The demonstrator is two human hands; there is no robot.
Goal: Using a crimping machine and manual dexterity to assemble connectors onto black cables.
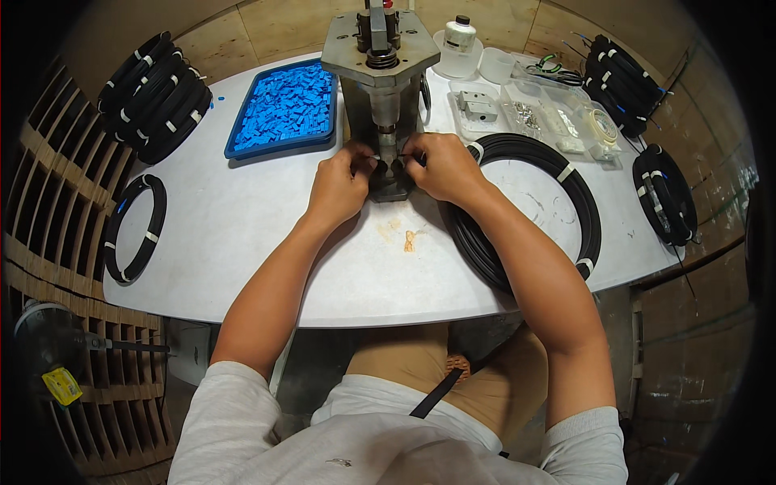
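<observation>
A metal bench press [388, 113] stands at the middle of the table, its ram coming down between my hands. My left hand [343, 182] is pinched closed at the left side of the press's lower tooling. Across from it, my right hand [444, 166] is also closed, its fingertips at the tooling's right side. Small dark bits show at both sets of fingertips, too small and covered to name. A large coil of black cable [594, 210], bound with white tape, lies beneath my right forearm.
Left of the press sits a blue tray [234, 151] of small blue pieces. Black coils are stacked at the far left [153, 97] and right [618, 81]; single coils lie at left [113, 234] and right [663, 194]. Clear containers [558, 121] and a white bottle [460, 34] stand back right.
</observation>
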